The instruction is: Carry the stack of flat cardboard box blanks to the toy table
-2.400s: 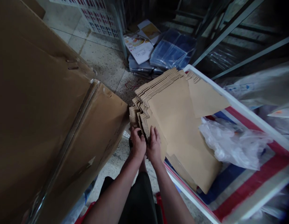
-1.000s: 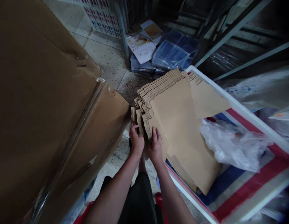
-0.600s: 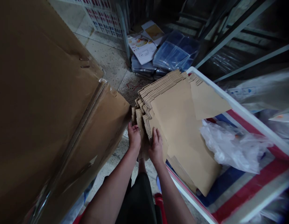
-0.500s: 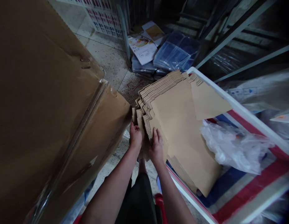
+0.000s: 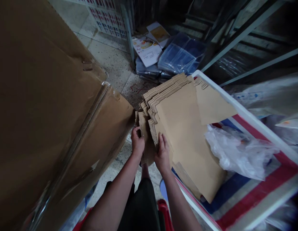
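You appear to be at the separating step, dividing the fanned cardboard sheets [image 5: 179,110], which lie in and over the near end of the white-rimmed tray [image 5: 219,91]; the next move calls for a secure hold on the parted edges. Your left hand [image 5: 137,142] is curled closed on the left-hand sheets, while your right hand [image 5: 162,155] lays extended fingers against the thicker bundle, its thumb hidden, so its grip cannot be told.
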Tool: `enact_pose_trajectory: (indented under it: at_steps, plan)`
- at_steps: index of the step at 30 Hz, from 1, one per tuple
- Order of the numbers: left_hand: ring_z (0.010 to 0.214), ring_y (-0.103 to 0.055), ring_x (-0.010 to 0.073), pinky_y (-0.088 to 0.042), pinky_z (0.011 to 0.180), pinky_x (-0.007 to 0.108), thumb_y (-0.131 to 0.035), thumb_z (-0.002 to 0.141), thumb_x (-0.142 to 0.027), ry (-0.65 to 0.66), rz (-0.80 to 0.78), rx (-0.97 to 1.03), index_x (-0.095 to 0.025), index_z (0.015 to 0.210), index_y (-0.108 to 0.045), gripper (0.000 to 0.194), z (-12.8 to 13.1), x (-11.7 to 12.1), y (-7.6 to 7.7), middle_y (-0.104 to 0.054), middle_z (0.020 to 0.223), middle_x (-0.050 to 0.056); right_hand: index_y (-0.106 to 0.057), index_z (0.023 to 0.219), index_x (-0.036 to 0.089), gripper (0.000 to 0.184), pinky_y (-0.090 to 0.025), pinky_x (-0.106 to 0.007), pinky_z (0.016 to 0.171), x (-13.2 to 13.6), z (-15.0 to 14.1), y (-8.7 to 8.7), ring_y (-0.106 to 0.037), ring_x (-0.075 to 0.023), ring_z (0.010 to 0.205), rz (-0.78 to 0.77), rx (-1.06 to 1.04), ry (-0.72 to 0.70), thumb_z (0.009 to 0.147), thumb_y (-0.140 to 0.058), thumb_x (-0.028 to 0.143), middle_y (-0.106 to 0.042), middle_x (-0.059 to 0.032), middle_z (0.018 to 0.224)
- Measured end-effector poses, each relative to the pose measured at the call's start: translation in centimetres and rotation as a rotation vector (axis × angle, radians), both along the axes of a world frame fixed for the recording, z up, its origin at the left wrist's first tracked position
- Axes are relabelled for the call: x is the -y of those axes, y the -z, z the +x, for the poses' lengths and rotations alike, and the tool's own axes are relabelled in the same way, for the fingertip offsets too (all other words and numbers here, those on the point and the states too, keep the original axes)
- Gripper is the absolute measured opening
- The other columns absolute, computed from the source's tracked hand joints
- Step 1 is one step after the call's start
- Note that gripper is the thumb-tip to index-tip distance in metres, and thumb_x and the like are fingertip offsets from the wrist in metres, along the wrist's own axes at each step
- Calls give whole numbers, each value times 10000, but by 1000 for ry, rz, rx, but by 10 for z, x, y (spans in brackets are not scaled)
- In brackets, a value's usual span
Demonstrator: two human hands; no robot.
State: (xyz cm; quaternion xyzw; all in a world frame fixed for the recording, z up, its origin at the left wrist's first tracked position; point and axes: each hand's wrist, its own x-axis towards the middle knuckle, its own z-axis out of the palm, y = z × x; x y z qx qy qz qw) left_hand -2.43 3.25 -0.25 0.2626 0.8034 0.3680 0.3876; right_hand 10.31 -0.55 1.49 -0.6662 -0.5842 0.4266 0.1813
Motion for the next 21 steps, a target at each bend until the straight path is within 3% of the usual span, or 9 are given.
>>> enact_pose_trajectory:
  at_steps: [11, 16, 21]
  plan:
    - [1199, -506, 204, -374, 1062, 389, -488, 653, 34, 9, 32, 23, -221, 1162, -497, 570, 8, 5, 1, -570, 1211, 64, -251, 1502, 189, 859, -318, -505, 1131, 0, 3, 0, -269, -263, 1427, 21, -2, -7, 682, -395, -21, -283, -134, 1538]
    - [1267, -448, 208, -306, 1123, 403, -488, 647, 48, 37, 63, -4, -212, 1117, -512, 538, 17, 6, -9, -514, 1294, 78, -271, 1496, 181, 840, -317, -492, 1136, 0, 9, -5, -288, -261, 1420, 35, -16, 4, 690, -407, -14, -302, -138, 1529]
    - [1322, -385, 197, -255, 1155, 402, -474, 648, 59, 60, 62, -47, -210, 1100, -521, 528, 29, 7, -25, -461, 1333, 82, -249, 1503, 214, 751, -308, -514, 1137, -2, 19, -15, -294, -266, 1416, 39, -82, 2, 799, -475, 86, -311, -134, 1523]
